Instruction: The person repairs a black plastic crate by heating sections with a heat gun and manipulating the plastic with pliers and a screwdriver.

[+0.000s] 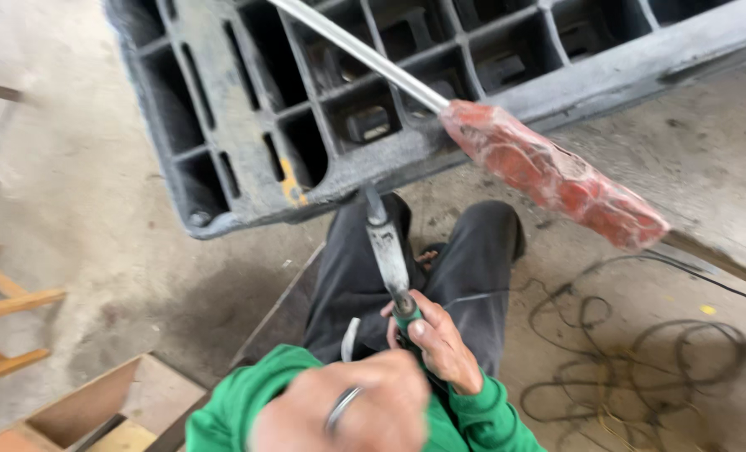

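My right hand (438, 341) grips the green handle of a metal chisel-like tool (387, 251). The tool's tip meets the lower edge of a dark grey plastic pallet (247, 109) that leans over my knees. My left hand (348, 410) is blurred in the foreground just below the right one. It wears a ring and its fingers are curled, and I cannot tell whether it holds anything. A long steel rod with a red wrapped handle (557, 172) sticks out of the pallet's grid, up and to the right of my hands. Both sleeves are green.
My legs in black trousers (473, 268) rest on the concrete floor. A tangle of thin dark cable (641, 360) lies on the right. Wooden slats (5, 301) and an open wooden box (113, 402) are at the lower left.
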